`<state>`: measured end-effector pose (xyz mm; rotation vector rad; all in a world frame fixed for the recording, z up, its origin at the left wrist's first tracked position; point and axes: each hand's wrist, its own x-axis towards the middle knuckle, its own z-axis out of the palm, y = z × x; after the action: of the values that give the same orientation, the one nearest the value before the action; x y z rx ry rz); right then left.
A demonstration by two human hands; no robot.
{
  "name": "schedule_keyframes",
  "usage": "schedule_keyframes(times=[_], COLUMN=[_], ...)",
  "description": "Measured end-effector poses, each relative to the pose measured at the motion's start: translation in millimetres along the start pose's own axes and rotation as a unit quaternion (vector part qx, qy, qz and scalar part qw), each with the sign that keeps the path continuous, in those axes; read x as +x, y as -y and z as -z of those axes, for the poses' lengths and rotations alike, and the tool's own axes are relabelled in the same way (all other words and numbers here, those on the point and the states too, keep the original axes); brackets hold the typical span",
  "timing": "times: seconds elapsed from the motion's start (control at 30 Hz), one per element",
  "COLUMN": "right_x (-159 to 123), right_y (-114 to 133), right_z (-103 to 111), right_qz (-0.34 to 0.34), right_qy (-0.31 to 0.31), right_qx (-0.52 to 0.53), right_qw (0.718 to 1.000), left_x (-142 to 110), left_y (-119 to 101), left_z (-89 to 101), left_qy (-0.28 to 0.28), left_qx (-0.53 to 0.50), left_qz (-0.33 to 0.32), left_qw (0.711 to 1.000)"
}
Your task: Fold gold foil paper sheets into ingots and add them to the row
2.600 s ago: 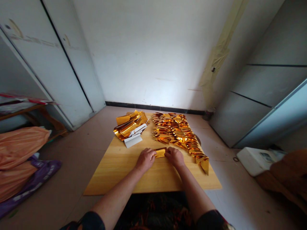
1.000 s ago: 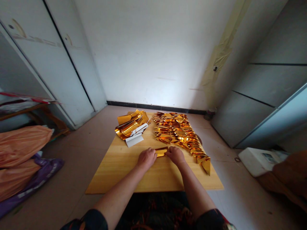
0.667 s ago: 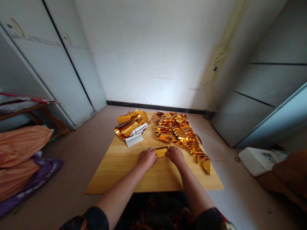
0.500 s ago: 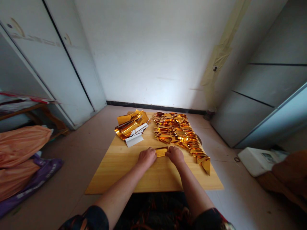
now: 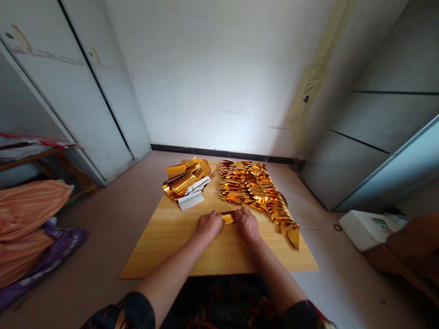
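Note:
A small strip of gold foil paper (image 5: 227, 219) lies on the wooden board between my hands. My left hand (image 5: 210, 225) grips its left end, fingers curled in. Over the right end, my right hand (image 5: 247, 224) is bent with its fingers pressing on the paper, covering that part. Behind my left hand sits a loose pile of gold foil sheets (image 5: 188, 178), some showing white backs. Beyond my right hand, rows of folded gold foil pieces (image 5: 252, 185) overlap one another and run down the board's right side.
The wooden board (image 5: 161, 256) stands on a tiled floor before a white wall. Orange and purple bags (image 5: 30, 210) lie at the left, beside a wooden bench. A white box (image 5: 363, 230) is on the right, near a grey fridge (image 5: 370, 123).
My right hand has shifted slightly left and turned over the strip's right end, covering more of it. My left hand keeps its grip. The view has moved a little.

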<state>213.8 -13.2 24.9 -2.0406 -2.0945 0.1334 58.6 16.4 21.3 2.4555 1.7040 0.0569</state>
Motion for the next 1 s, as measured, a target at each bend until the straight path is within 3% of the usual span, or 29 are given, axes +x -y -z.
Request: schedule_keyframes(times=[0.17, 0.37, 0.5, 0.73, 1.0], right_x=[-1.5, 1.3, 0.7, -3.3, -1.7], right_y=[2.0, 2.8, 7.2, 18.2, 21.3], right_z=[-8.7, -2.1, -1.5, -5.6, 3.6], right_qz=[0.008, -0.049, -0.069, -0.112, -0.147], right_qy=[0.006, 0.029, 0.019, 0.003, 0.023], right_qx=[-0.001, 0.033, 0.035, 0.019, 0.049], right_qw=[1.0, 0.998, 0.997, 0.993, 0.988], left_x=[-8.3, -6.7, -6.2, -25.3, -36.0], left_y=[2.7, 7.9, 12.7, 21.1, 13.7], left_z=[-5.9, -13.8, -11.6, -7.2, 0.2], left_qy=[-0.057, -0.12, -0.134, -0.149, -0.139], left_qx=[0.008, 0.021, 0.001, -0.011, -0.014], left_qz=[-0.014, -0.156, -0.199, -0.225, -0.199], left_qw=[0.998, 0.98, 0.971, 0.963, 0.97])
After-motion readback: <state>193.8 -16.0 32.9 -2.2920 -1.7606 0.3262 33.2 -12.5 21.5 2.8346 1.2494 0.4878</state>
